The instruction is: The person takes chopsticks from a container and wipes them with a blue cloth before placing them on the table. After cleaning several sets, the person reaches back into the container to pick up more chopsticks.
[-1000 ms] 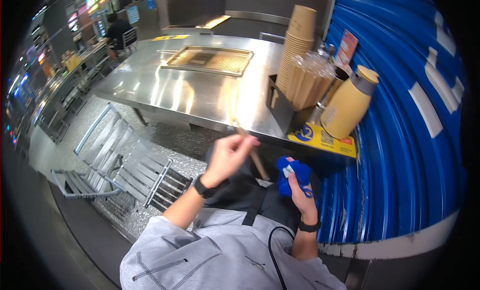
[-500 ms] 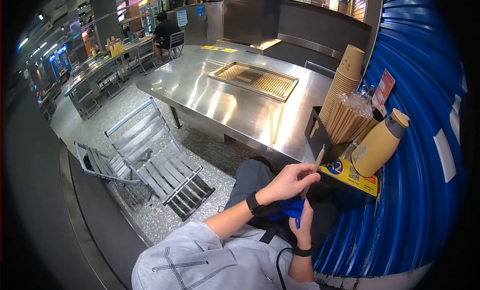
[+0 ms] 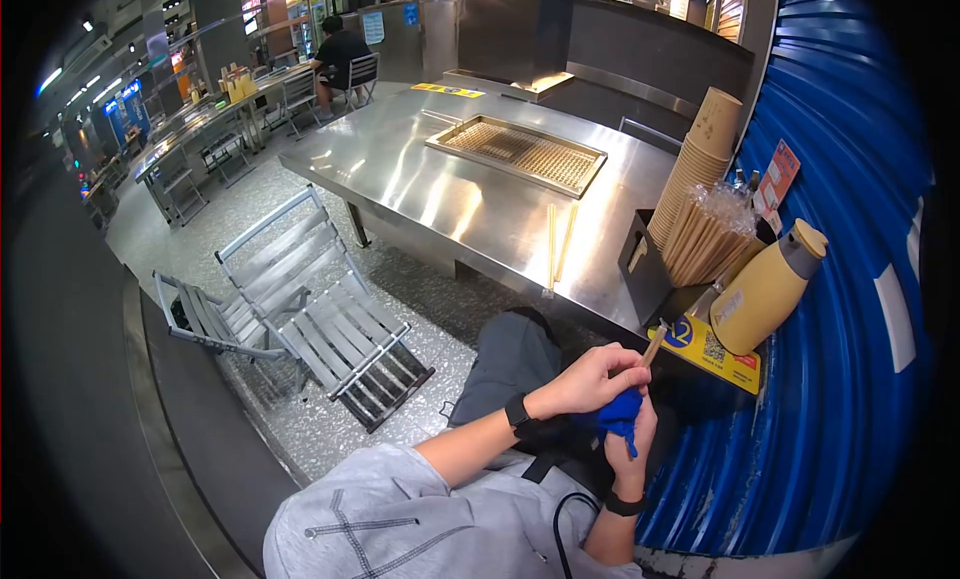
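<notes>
A slim tan stick, looking like wooden chopsticks, slants up out of my hands near the table's front corner. My left hand is closed at its lower part, with thumb and fingers bent around it. Just below, my right hand is closed on a crumpled blue cloth that covers the lower end of the stick. Both hands are close together over my lap. Two loose chopsticks lie side by side on the steel table, beyond my hands.
A black holder at the table's right edge has stacked paper cups and wrapped chopsticks. A yellow jug stands on a yellow sign by the blue wall. A grill grate is set in the table. Folding chairs stand left.
Both hands have moved slightly right with the stick and the blue cloth. Less of the stick shows between the two hands, and the cloth is bunched closer to my left hand.
</notes>
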{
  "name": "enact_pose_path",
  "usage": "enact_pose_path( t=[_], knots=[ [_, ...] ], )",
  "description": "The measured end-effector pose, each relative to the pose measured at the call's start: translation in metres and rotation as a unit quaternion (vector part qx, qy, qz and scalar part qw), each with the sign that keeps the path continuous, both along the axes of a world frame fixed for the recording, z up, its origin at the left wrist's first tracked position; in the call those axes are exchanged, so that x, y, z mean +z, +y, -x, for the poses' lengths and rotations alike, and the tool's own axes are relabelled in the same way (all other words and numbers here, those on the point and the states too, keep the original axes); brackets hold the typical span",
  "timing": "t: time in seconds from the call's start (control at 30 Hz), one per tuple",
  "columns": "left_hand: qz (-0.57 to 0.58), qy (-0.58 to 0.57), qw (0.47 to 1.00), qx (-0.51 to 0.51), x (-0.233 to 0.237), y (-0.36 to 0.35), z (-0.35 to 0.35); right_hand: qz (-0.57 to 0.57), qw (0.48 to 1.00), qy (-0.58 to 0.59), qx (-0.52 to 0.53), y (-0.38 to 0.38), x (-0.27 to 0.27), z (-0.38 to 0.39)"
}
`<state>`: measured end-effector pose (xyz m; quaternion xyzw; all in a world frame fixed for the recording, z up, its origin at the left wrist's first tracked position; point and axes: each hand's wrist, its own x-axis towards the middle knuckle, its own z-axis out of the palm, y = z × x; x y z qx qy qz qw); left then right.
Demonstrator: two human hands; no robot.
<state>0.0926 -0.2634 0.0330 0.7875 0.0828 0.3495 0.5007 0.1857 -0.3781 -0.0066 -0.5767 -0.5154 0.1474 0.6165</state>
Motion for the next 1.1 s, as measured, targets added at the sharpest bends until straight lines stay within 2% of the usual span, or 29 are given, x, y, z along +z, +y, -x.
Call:
enact_pose_path(
  t=[0.03, 0.13, 0.2, 0.27, 0.43, 0.5, 0.53, 0.57, 0.6, 0.63, 0.67, 0.7, 0.8, 0.83, 0.87, 0.93, 0.97, 1.0, 1.07, 1.1],
  knots=[
    [-0.015, 0.004, 1.000, 0.003, -0.003, 0.000, 0.000, -0.006, 1.000, 0.017, 0.009, 0.000, 0.002, 0.001],
    [0.184, -0.041, 0.980, -0.063, -0.002, 0.001, -0.001, 0.024, 0.999, 0.025, 0.028, 0.001, 0.002, -0.001],
    [0.253, -0.051, 0.965, -0.048, 0.007, 0.008, 0.004, 0.054, 0.995, 0.002, 0.080, -0.002, 0.002, -0.005],
    [0.202, -0.106, 0.973, 0.024, 0.012, 0.018, 0.008, 0.064, 0.992, 0.011, 0.105, -0.003, 0.004, 0.004],
    [0.241, -0.210, 0.939, 0.126, 0.033, 0.044, 0.032, 0.121, 0.979, 0.011, 0.164, -0.018, -0.040, -0.009],
    [0.228, -0.244, 0.935, 0.121, 0.031, 0.060, 0.041, 0.113, 0.975, 0.164, 0.099, -0.024, -0.055, -0.014],
    [0.215, -0.214, 0.947, 0.107, 0.030, 0.058, 0.039, 0.105, 0.964, 0.237, 0.065, -0.024, -0.060, -0.018],
    [0.199, -0.184, 0.958, 0.093, 0.029, 0.054, 0.037, 0.072, 0.973, 0.220, -0.003, -0.027, -0.031, -0.011],
    [0.181, -0.154, 0.968, 0.079, 0.026, 0.049, 0.035, 0.027, 0.956, 0.288, 0.046, -0.026, -0.030, -0.019],
    [0.151, -0.074, 0.984, 0.051, 0.020, 0.042, 0.031, -0.023, 0.954, 0.296, 0.052, -0.026, -0.029, -0.022],
    [0.179, -0.034, 0.982, -0.046, 0.015, 0.032, 0.024, -0.071, 0.948, 0.303, 0.059, -0.025, -0.011, -0.019],
    [0.158, 0.018, 0.981, -0.111, 0.002, 0.024, 0.014, -0.105, 0.948, 0.291, 0.077, -0.022, 0.001, -0.014],
    [0.095, 0.096, 0.973, -0.188, -0.017, -0.006, -0.006, -0.124, 0.977, 0.173, 0.014, -0.015, 0.012, -0.004],
    [0.120, 0.084, 0.969, -0.200, -0.027, -0.010, -0.011, -0.076, 0.994, 0.074, -0.039, -0.017, 0.008, -0.008],
    [0.146, 0.072, 0.964, -0.212, -0.033, -0.011, -0.015, -0.062, 0.988, 0.123, -0.069, -0.019, 0.009, -0.002],
    [0.151, 0.098, 0.959, -0.221, -0.033, -0.012, -0.016, -0.190, 0.975, 0.111, -0.038, -0.024, -0.019, -0.014],
    [0.153, 0.112, 0.956, -0.225, -0.033, -0.012, -0.014, -0.207, 0.956, 0.182, -0.101, -0.022, -0.021, -0.016],
    [0.135, 0.145, 0.957, -0.210, -0.036, -0.010, -0.012, -0.223, 0.928, 0.251, -0.163, -0.021, -0.023, -0.018],
    [0.096, 0.207, 0.957, -0.181, -0.046, -0.003, -0.008, -0.233, 0.889, 0.326, -0.220, -0.029, -0.013, -0.039],
    [0.036, 0.189, 0.967, -0.165, -0.047, -0.001, -0.004, -0.244, 0.875, 0.360, -0.212, -0.035, -0.009, -0.048]
  ],
)
